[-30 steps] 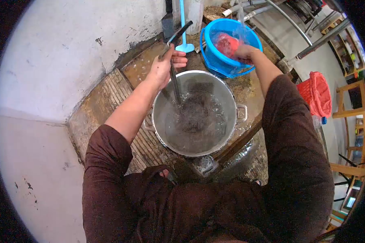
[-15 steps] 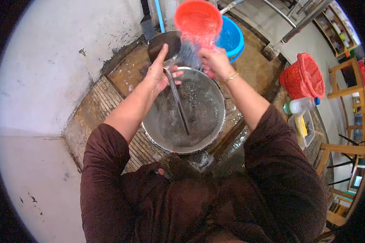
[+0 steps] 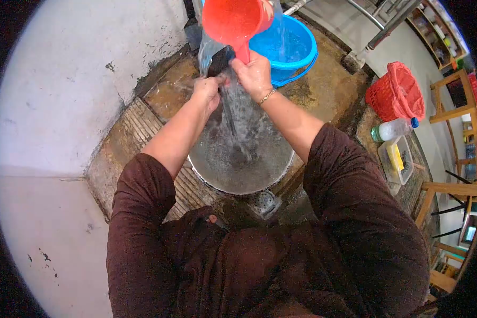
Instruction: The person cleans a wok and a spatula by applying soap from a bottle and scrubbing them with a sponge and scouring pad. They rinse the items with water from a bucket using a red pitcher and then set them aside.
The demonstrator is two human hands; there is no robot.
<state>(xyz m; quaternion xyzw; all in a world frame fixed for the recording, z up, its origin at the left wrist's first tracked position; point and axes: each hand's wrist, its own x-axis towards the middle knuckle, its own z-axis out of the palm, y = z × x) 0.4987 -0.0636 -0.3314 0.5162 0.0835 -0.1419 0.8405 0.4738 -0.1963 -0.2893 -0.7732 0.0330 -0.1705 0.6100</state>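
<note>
My right hand (image 3: 253, 74) grips the handle of a red scoop (image 3: 230, 20), which is tilted with water pouring from it. Close beside it, my left hand (image 3: 209, 91) is closed on a dark metal utensil (image 3: 221, 61), whose long handle (image 3: 229, 114) slants down over the pot. Water runs over the utensil and splashes into the large round metal pot (image 3: 238, 164), which holds cloudy water. The fingertips of my left hand are partly blurred by water.
A blue bucket (image 3: 286, 47) with water stands behind the pot. To the right are a red basket (image 3: 395, 95) with a liner, a plastic bottle (image 3: 395, 130), a clear tray (image 3: 400, 168) and wooden stools (image 3: 453, 188). A drain strainer (image 3: 264, 201) lies in front of the pot.
The scoop has moved left and tipped, and more water pours down. My left hand has closed around the utensil, whose head has turned and looks narrower.
</note>
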